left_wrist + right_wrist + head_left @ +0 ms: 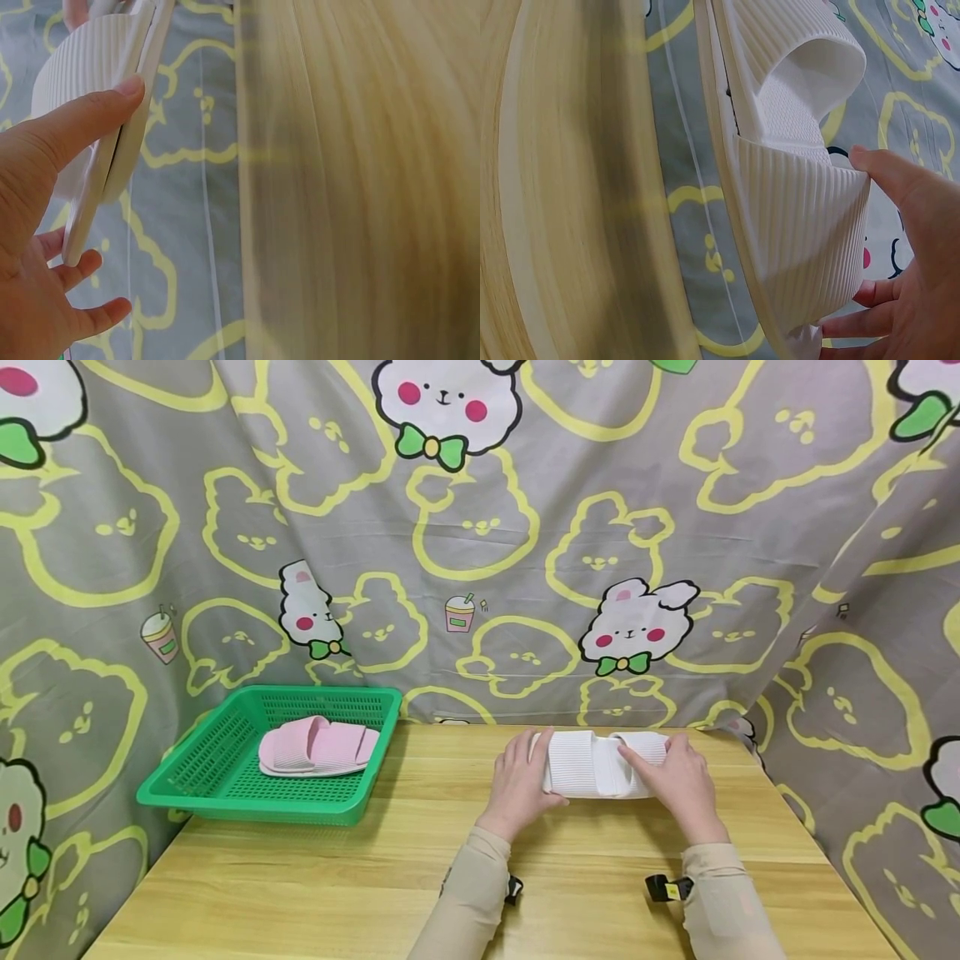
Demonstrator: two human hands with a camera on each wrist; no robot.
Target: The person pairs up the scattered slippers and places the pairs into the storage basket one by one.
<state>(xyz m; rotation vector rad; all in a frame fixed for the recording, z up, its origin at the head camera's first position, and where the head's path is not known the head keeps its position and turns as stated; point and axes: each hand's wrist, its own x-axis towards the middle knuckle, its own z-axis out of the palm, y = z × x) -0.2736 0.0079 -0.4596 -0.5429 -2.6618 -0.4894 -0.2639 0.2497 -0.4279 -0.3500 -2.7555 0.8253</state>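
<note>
A pair of white ribbed slide slippers (pixel 572 764), fitted together end to end, is held over the far right part of the table. My left hand (pixel 519 783) grips the left end. In the left wrist view, the thumb lies across the edges of two soles (pixel 129 161) with a thin dark gap between them. On the right end, my right hand (pixel 686 783) holds on with its thumb at the edge of a ribbed strap (pixel 802 225). The right wrist view shows the second strap (pixel 791 30) further off, with the textured footbed between the two.
A green plastic basket (pixel 247 811) stands at the table's back left, with pink slide slippers (pixel 333 750) inside. The wooden table (pixel 337 893) runs back to a grey cartoon-print curtain (pixel 480 677) that hangs behind and on both sides.
</note>
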